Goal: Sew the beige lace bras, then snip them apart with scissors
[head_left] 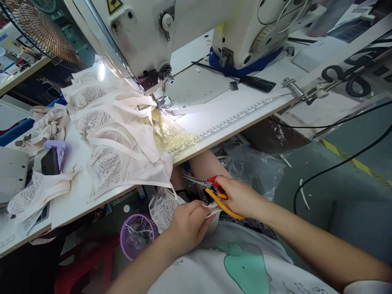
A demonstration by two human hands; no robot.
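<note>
At a sewing table (202,120), we see a person's two hands at work over the lap, close below the table's edge. The left hand (190,220) is curled inward, its thumb and fingers closed in a pinch on a strip of white cloth (213,207), a grip that seems meant to keep so small an end steady. Beside it, the right hand (241,196) has its fingers wrapped around scissors (217,198) with orange and red handles; the blades point away from the strip toward the table, perhaps to keep the points clear of the cloth. Whether the right fingertips also touch the strip, we cannot tell. A lace piece (162,210) hangs just beside the left hand, under the table's edge, and we take the strip to be part of it, though the hand hides the join. Above, pale bras (122,159) lie overlapped in a row to the left of the needle (163,87), probably so that each is within easy reach of the sewing machine (141,36). A purple basket (123,241) with clear plastic inside stands below the table, likely placed there for scraps.
</note>
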